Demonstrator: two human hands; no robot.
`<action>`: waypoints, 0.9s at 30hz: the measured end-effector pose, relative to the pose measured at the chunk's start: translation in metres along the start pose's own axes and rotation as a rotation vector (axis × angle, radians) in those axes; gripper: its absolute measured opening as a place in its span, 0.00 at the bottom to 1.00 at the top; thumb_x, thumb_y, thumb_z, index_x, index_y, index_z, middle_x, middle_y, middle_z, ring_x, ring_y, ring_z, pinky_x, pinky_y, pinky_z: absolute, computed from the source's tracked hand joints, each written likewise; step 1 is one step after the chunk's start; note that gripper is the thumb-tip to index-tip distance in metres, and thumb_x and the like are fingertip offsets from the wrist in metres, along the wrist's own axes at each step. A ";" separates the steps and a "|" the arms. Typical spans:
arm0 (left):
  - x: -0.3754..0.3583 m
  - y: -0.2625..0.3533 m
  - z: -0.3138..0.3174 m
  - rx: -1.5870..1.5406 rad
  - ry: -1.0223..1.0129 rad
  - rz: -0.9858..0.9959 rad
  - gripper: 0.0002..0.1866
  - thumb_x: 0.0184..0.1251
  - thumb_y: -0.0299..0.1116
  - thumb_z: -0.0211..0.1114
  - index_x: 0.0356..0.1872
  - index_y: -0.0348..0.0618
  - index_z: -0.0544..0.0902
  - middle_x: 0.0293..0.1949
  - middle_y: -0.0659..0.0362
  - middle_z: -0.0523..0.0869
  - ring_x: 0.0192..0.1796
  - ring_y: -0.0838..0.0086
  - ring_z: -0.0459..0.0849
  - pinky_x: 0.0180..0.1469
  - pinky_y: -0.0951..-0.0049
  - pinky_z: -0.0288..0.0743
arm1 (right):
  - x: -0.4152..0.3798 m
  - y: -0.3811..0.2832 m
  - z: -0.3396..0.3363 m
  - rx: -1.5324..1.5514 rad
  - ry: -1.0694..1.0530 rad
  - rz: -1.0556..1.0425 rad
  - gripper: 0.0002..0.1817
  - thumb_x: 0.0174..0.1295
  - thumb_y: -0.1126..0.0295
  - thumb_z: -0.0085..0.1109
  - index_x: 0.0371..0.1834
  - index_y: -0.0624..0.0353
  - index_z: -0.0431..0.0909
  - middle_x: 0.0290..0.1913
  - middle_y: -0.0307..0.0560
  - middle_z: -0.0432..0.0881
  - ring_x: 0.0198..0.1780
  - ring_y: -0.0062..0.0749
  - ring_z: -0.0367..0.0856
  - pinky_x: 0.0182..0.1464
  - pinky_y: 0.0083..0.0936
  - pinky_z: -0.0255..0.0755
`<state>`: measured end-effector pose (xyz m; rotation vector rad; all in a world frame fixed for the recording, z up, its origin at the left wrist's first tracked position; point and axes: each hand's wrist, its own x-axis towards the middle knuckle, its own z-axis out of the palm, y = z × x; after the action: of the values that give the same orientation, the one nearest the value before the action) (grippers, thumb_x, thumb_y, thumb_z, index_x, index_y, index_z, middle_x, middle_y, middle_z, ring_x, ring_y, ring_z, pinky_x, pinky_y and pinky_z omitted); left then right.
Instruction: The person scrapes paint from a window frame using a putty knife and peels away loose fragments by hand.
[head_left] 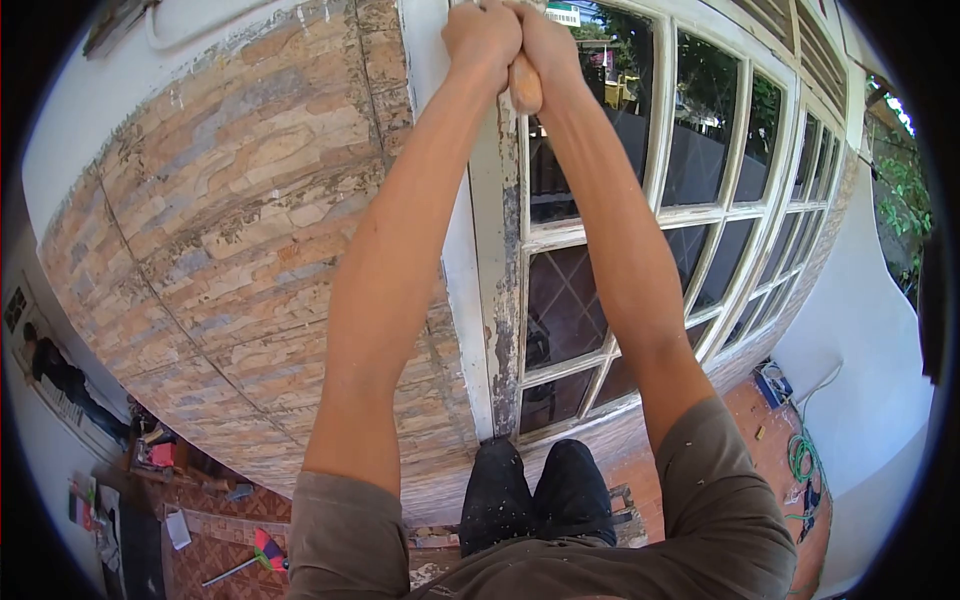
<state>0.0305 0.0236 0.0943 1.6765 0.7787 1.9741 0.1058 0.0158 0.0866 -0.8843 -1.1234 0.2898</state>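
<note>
Wooden handle (526, 86) gripped, left hand (549, 38) and right hand (484, 38) clamped together, arms (392, 262) outstretched.

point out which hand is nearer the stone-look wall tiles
Left: the left hand is just right of the stone-look wall tiles; the right hand is farther right, toward the window.

"What's filling the left side?"
"A stone-patterned wall (250, 150), tan and grey, stretching right up, with patterned red tile floor (220, 565) down low on the left!"
"And over to the right?"
"White-framed windows (745, 140), greenery showing in their panes, then a plain white wall (850, 350) meeting an orange-brown floor (728, 430), green cord (803, 457) coiled there!"
"How's the light?"
"Bright daylight, breaking through leaves (905, 210) at far right!"
</note>
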 end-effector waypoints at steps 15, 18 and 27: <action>-0.085 -0.035 -0.014 -0.200 -0.130 -0.121 0.23 0.75 0.43 0.53 0.43 0.22 0.76 0.40 0.45 0.82 0.39 0.69 0.82 0.38 0.66 0.78 | -0.083 0.043 -0.022 0.493 -0.116 0.090 0.15 0.67 0.64 0.55 0.36 0.67 0.81 0.31 0.43 0.82 0.30 0.23 0.78 0.33 0.22 0.71; -0.090 -0.035 -0.015 -0.178 -0.076 -0.143 0.20 0.76 0.39 0.50 0.39 0.28 0.80 0.35 0.45 0.86 0.38 0.59 0.86 0.43 0.60 0.76 | -0.088 0.043 -0.026 0.479 -0.139 0.138 0.14 0.67 0.63 0.55 0.36 0.66 0.81 0.30 0.42 0.81 0.28 0.22 0.78 0.30 0.22 0.71; -0.089 -0.045 -0.027 -0.264 -0.116 -0.212 0.21 0.76 0.42 0.52 0.42 0.28 0.75 0.35 0.51 0.80 0.33 0.72 0.79 0.30 0.68 0.75 | -0.090 0.049 -0.018 0.438 -0.190 0.206 0.13 0.66 0.62 0.57 0.35 0.63 0.81 0.28 0.42 0.80 0.25 0.23 0.77 0.25 0.22 0.71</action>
<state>0.0175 -0.0044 -0.0040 1.4747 0.5975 1.7341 0.0928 -0.0163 -0.0115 -0.5883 -1.0859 0.7721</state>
